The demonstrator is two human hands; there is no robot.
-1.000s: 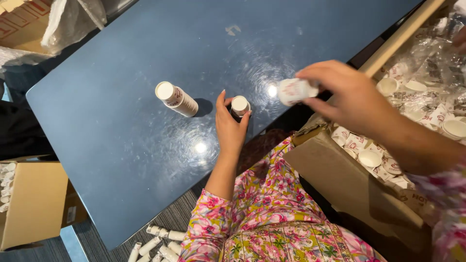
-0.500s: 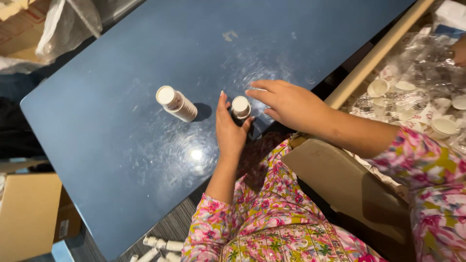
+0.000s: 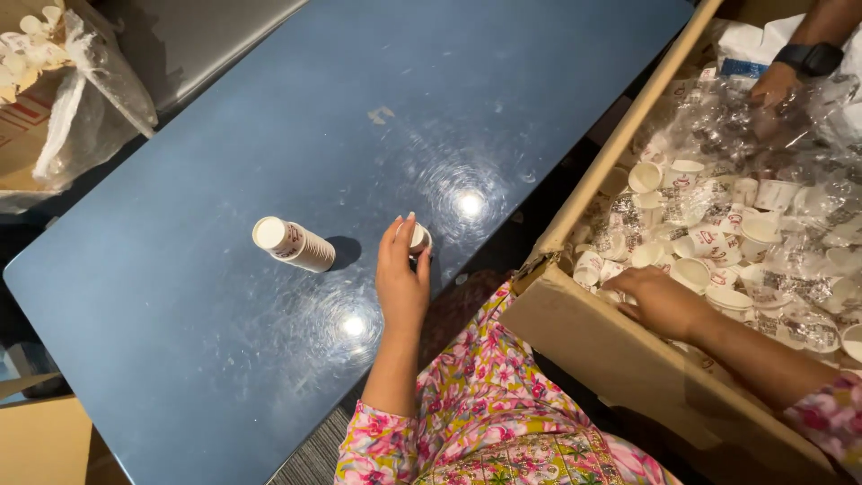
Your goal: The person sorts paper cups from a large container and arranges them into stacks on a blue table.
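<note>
- Right hand (image 3: 660,301) has left the table and now reaches into the cardboard box (image 3: 620,350), fingers curled down among loose paper cups (image 3: 709,242); can't tell whether it has hold of one.
- The cup it carried a second ago is gone from that hand, apparently added to the short stack (image 3: 418,238).
- Left hand (image 3: 401,274) still wraps loosely round that stack on the blue table (image 3: 180,359), steadying it.
- Taller stack (image 3: 294,244) unchanged, well to the left.
- A co-worker's hand (image 3: 772,85), wearing a watch, sits at the box's far end.
</note>
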